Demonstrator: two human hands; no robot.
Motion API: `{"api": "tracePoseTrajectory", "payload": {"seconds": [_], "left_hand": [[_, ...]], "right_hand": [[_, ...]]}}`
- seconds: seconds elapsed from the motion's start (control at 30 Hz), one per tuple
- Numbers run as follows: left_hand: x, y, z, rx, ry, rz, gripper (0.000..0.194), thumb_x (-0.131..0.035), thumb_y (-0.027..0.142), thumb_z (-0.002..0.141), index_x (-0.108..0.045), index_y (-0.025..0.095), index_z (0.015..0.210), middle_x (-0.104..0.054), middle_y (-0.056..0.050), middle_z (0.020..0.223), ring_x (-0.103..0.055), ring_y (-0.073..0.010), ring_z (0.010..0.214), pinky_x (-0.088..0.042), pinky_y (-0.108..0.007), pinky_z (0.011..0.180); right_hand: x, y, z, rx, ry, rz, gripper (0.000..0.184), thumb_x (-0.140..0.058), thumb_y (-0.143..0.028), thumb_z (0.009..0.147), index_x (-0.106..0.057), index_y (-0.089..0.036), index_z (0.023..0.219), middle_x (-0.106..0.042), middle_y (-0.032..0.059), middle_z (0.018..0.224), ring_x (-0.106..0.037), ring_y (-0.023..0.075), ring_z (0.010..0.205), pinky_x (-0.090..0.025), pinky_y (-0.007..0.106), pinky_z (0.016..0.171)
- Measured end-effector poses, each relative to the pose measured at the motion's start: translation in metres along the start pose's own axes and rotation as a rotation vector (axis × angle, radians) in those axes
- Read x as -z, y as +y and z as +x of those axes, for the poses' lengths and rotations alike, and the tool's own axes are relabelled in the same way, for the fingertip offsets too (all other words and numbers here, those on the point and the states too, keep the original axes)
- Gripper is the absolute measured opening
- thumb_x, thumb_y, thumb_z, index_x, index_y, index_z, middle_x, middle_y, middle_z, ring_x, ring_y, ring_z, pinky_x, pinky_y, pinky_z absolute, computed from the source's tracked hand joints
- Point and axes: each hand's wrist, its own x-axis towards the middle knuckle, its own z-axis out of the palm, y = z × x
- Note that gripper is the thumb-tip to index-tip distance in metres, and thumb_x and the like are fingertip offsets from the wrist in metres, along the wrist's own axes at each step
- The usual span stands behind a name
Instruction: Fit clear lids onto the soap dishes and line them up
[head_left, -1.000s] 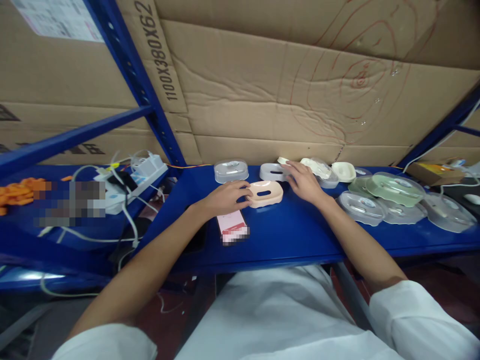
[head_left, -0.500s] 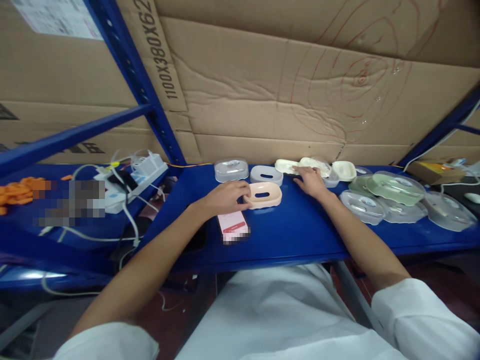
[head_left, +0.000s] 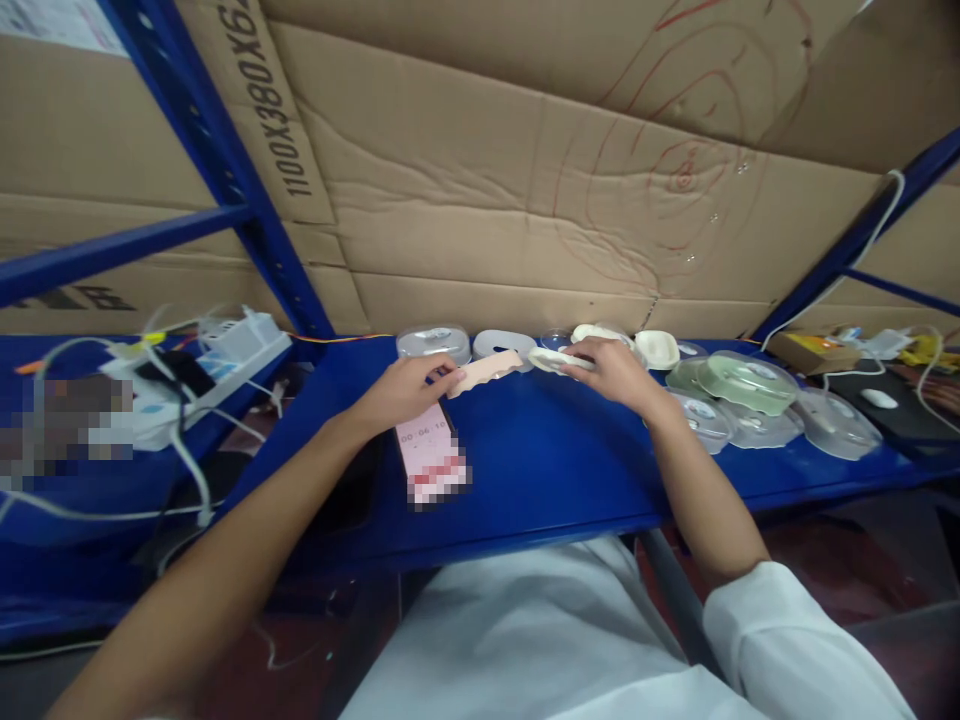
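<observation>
My left hand (head_left: 409,388) grips the left end of a peach plastic soap dish (head_left: 486,370), which is lifted and tilted so its side faces me. My right hand (head_left: 611,370) pinches the right end of a cream oval tray (head_left: 553,360), raised off the table beside the peach dish. A small gap seems to lie between the two pieces. Behind them stand a clear-lidded box (head_left: 433,342) and a pale grey dish with a slot (head_left: 504,345). Below my left hand lies a phone (head_left: 431,455) with a pink timer screen.
Cream dishes (head_left: 658,350) sit behind my right hand. Clear and green lidded soap boxes (head_left: 750,382) cluster at the right. Power strips with tangled cables (head_left: 247,350) lie on the left. Cardboard (head_left: 465,180) and blue shelf posts (head_left: 217,150) close off the back.
My left hand has lifted the peach dish and tipped it. My right hand has picked up the cream tray and brought it near the peach dish. The view has shifted right.
</observation>
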Motion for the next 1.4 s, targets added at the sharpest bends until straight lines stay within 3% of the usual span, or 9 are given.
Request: {"api": "tracePoseTrajectory", "payload": {"seconds": [0.13, 0.33, 0.5, 0.57, 0.67, 0.73, 0.97, 1.17, 1.4], "left_hand": [[-0.002, -0.005, 0.002, -0.009, -0.007, -0.03, 0.041, -0.049, 0.058, 0.104, -0.07, 0.024, 0.104, -0.079, -0.002, 0.096, -0.073, -0.0215, 0.086, -0.054, -0.03, 0.078], [-0.006, -0.007, 0.001, -0.121, -0.045, -0.012, 0.036, -0.047, 0.053, 0.107, -0.065, 0.023, 0.114, -0.075, -0.005, 0.115, -0.07, -0.0231, 0.104, -0.052, -0.033, 0.091], [-0.007, -0.001, -0.002, -0.22, -0.134, 0.033, 0.035, -0.046, 0.052, 0.108, -0.064, 0.022, 0.114, -0.072, -0.007, 0.119, -0.066, -0.0258, 0.114, -0.049, -0.038, 0.1], [-0.008, 0.001, -0.004, -0.224, -0.15, 0.055, 0.036, -0.046, 0.053, 0.108, -0.064, 0.023, 0.114, -0.071, -0.007, 0.119, -0.065, -0.0262, 0.117, -0.049, -0.039, 0.101], [-0.009, 0.003, -0.007, -0.225, -0.15, 0.098, 0.035, -0.05, 0.055, 0.106, -0.066, 0.024, 0.11, -0.07, -0.006, 0.118, -0.063, -0.0267, 0.118, -0.048, -0.039, 0.102], [-0.009, 0.004, -0.008, -0.25, -0.155, 0.139, 0.033, -0.055, 0.053, 0.104, -0.068, 0.024, 0.109, -0.069, -0.006, 0.119, -0.062, -0.0275, 0.117, -0.048, -0.04, 0.102], [-0.012, 0.006, -0.008, -0.338, -0.189, 0.267, 0.029, -0.074, 0.042, 0.091, -0.069, 0.023, 0.112, -0.066, -0.007, 0.119, -0.06, -0.0299, 0.111, -0.047, -0.042, 0.098], [-0.012, 0.007, -0.008, -0.379, -0.211, 0.346, 0.02, -0.069, 0.028, 0.092, -0.068, 0.024, 0.111, -0.066, -0.007, 0.115, -0.06, -0.0285, 0.11, -0.046, -0.04, 0.095], [-0.014, 0.002, -0.006, -0.369, -0.184, 0.365, 0.019, -0.069, 0.03, 0.094, -0.067, 0.022, 0.112, -0.067, -0.008, 0.119, -0.062, -0.0293, 0.112, -0.047, -0.041, 0.095]], "right_hand": [[0.002, -0.014, -0.004, 0.138, -0.153, 0.13, 0.024, -0.072, -0.038, 0.097, -0.081, -0.023, 0.113, -0.081, 0.0059, 0.112, -0.076, 0.0252, 0.099, -0.056, 0.034, 0.089], [-0.043, -0.042, -0.002, 0.355, -0.274, 0.191, 0.027, -0.072, -0.028, 0.099, -0.077, -0.024, 0.125, -0.079, 0.0088, 0.127, -0.074, 0.0264, 0.118, -0.054, 0.04, 0.105], [-0.039, -0.048, -0.001, 0.297, -0.094, 0.176, 0.031, -0.06, -0.041, 0.106, -0.077, -0.025, 0.126, -0.078, 0.009, 0.126, -0.073, 0.0272, 0.12, -0.052, 0.043, 0.109], [-0.034, -0.045, -0.001, 0.259, -0.016, 0.129, 0.04, -0.063, -0.046, 0.104, -0.072, -0.024, 0.136, -0.073, 0.0121, 0.138, -0.066, 0.0307, 0.13, -0.049, 0.048, 0.115], [-0.038, -0.038, -0.001, 0.263, -0.048, 0.056, 0.058, -0.071, -0.044, 0.099, -0.06, -0.026, 0.152, -0.054, 0.014, 0.161, -0.051, 0.0348, 0.149, -0.041, 0.055, 0.123], [-0.048, -0.032, 0.0, 0.303, -0.125, 0.047, 0.059, -0.07, -0.039, 0.099, -0.057, -0.027, 0.155, -0.047, 0.013, 0.167, -0.046, 0.0338, 0.153, -0.039, 0.056, 0.125], [-0.071, -0.024, 0.004, 0.374, -0.142, 0.125, 0.045, -0.055, -0.02, 0.103, -0.067, -0.026, 0.146, -0.059, 0.0129, 0.157, -0.053, 0.0295, 0.148, -0.043, 0.056, 0.123], [-0.071, -0.031, 0.003, 0.401, -0.144, 0.136, 0.041, -0.059, -0.03, 0.104, -0.069, -0.023, 0.142, -0.063, 0.0143, 0.152, -0.057, 0.0298, 0.144, -0.044, 0.053, 0.122], [-0.085, -0.032, 0.004, 0.396, -0.128, 0.201, 0.04, -0.048, -0.031, 0.109, -0.068, -0.022, 0.142, -0.067, 0.0155, 0.147, -0.06, 0.0294, 0.14, -0.047, 0.054, 0.119]]}}
